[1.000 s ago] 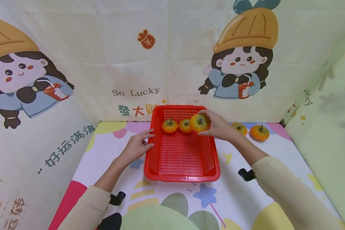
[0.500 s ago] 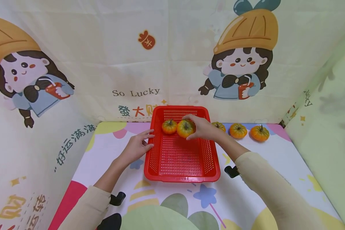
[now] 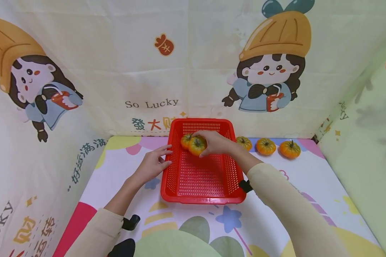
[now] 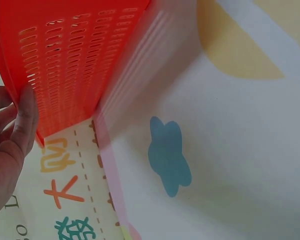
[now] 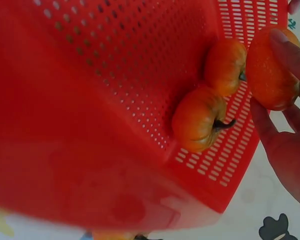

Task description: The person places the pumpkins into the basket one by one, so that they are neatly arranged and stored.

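A red plastic basket (image 3: 202, 200) with perforated walls stands on the table. My left hand (image 3: 152, 162) is at its left rim; in the left wrist view the thumb (image 4: 27, 120) lies against the outer wall and other fingers reach the rim. My right hand (image 3: 213, 142) grips a small orange-green pumpkin (image 3: 197, 146) above the basket's back part. Behind it, partly hidden, shows a pumpkin (image 3: 184, 140) inside the basket. The right wrist view shows two pumpkins in there, one pumpkin (image 5: 197, 120) nearer and another pumpkin (image 5: 224, 65), below the held one.
Right of the basket, along the table's back edge, lie three more small pumpkins: one pumpkin (image 3: 244, 143) close to the basket, a middle pumpkin (image 3: 266, 146) and a right pumpkin (image 3: 290, 149). A printed cloth wall (image 3: 206, 85) rises directly behind the basket.
My right hand has carried the pumpkin leftward over the basket, from near its right rim toward the left side. The left hand and the basket have stayed in place.
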Available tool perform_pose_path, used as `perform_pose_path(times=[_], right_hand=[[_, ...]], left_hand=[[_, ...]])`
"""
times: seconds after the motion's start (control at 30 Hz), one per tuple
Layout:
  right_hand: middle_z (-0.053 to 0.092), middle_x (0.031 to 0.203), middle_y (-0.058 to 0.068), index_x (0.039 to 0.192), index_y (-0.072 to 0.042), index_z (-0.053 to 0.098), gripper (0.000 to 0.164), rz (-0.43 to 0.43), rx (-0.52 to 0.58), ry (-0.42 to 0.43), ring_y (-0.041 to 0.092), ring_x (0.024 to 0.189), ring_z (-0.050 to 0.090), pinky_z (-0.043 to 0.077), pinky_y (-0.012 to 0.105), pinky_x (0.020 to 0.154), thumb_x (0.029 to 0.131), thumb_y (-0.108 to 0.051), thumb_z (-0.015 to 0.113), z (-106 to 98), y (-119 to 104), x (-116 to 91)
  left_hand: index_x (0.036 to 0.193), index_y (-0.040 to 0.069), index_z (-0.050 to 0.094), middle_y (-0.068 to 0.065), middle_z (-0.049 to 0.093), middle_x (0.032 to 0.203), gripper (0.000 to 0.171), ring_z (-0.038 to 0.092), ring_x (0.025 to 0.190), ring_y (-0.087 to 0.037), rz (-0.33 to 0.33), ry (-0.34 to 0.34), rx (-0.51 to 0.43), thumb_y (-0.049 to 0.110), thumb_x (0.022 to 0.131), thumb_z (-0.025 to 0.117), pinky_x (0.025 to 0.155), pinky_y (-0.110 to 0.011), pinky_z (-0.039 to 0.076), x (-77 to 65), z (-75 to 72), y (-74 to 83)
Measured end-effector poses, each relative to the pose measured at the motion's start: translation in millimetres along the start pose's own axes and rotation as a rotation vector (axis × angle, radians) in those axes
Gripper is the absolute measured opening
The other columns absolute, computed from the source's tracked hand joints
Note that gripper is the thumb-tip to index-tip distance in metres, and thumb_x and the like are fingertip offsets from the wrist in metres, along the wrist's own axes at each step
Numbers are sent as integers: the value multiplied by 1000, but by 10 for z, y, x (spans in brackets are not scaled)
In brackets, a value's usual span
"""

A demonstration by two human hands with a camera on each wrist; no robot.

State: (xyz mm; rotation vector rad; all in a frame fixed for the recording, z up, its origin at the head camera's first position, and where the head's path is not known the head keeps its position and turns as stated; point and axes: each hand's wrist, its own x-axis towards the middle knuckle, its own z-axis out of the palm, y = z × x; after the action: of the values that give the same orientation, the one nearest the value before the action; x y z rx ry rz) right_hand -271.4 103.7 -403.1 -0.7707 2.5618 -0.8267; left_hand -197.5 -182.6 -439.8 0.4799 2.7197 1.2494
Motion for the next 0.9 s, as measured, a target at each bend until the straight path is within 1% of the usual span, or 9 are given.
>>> perform_pose_path(times=[0.2,0.27,0.4,0.53,0.63,0.8,0.9], right_hand=[[56,145,4,147,-17,53,77,-25,-23,-23,25,133,50,51,47,109,79,-20,90,80,9,122],[57,145,3,146,-18,53,78,-28,-43,-29,24,133,51,52,46,108,79,-22,91,115,10,155],[57,145,1,147,-21,52,80,-12,-75,-56,24,132,52,54,45,105,77,-22,92,181,-13,205],[56,145,0,149,-22,51,82,6,-65,-83,24,133,51,54,45,106,77,-21,91,247,-13,239],[56,145,2,147,-20,51,79,15,-47,-110,26,134,51,51,47,109,79,-19,90,288,-4,255],[55,146,6,145,-23,52,74,33,-57,-160,30,134,50,46,52,114,81,-20,88,350,15,273],[57,144,5,143,-25,53,72,33,-66,-164,29,133,51,45,53,114,81,-20,88,390,20,285]], left_hand=[[138,1,65,-9,51,157,47,65,81,-17,-1,-7,-3,8,92,76,70,-24,60,5,-1,12],[137,0,65,-9,51,157,47,65,80,-17,2,-8,-1,8,92,76,69,-23,59,6,-5,20],[137,0,65,-10,51,157,46,64,79,-16,15,-11,0,8,93,75,69,-22,58,8,-18,29],[136,-1,65,-11,52,156,45,64,79,-16,24,-11,-4,8,93,74,68,-21,58,25,-17,20],[136,-2,65,-11,52,156,45,64,79,-16,23,-11,-2,8,93,74,68,-21,58,30,-16,20],[137,-1,65,-10,51,157,46,64,80,-16,11,-16,-1,8,93,74,69,-22,58,19,-10,24],[137,0,65,-9,51,157,46,64,81,-17,6,-15,-6,9,93,75,70,-23,59,12,-15,31]])
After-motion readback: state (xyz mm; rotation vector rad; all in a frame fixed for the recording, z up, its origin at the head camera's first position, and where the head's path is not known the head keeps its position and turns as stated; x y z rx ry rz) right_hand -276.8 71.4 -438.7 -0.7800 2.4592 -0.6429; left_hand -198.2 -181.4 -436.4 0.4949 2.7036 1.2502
